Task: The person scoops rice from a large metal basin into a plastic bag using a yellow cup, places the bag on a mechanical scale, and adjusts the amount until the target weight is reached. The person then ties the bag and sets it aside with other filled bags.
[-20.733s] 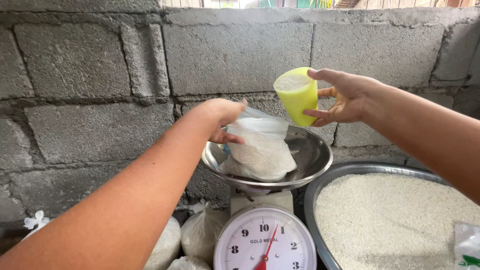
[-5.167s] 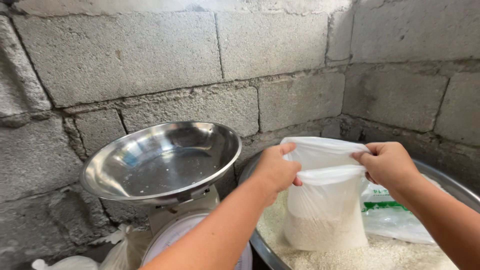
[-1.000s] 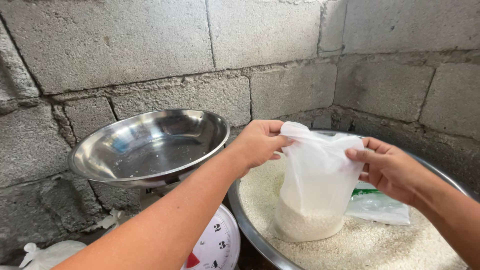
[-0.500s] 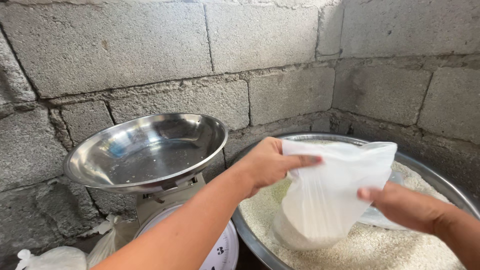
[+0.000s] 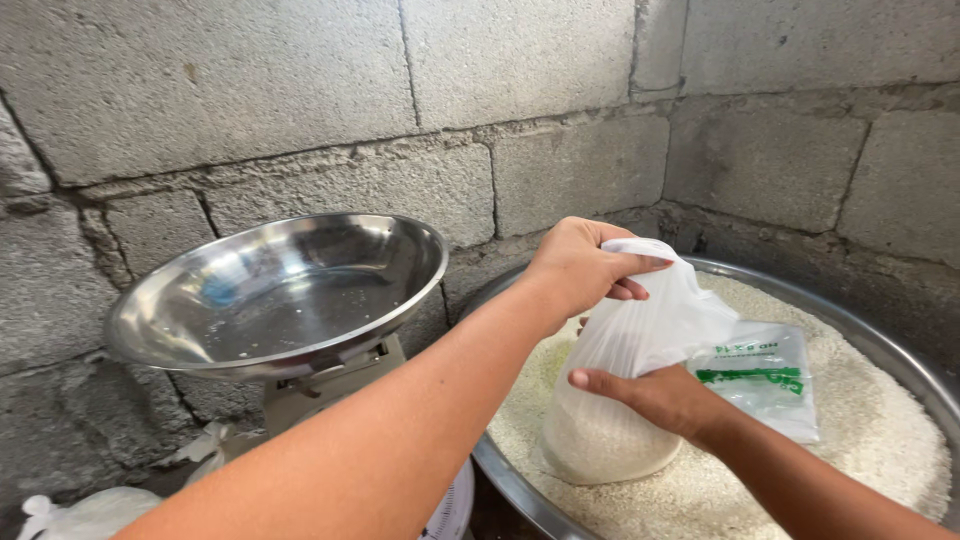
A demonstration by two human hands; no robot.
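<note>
Both hands now gather the bag (image 5: 625, 400): left hand (image 5: 585, 268) has bunched its neck shut, right hand (image 5: 660, 398) grips lower, over the basin (image 5: 900, 350).

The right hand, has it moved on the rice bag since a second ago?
Yes. The right hand has come down from the bag's top edge to its middle, nearer the rice in the big basin; the left hand pinches the plastic bag top.
</note>
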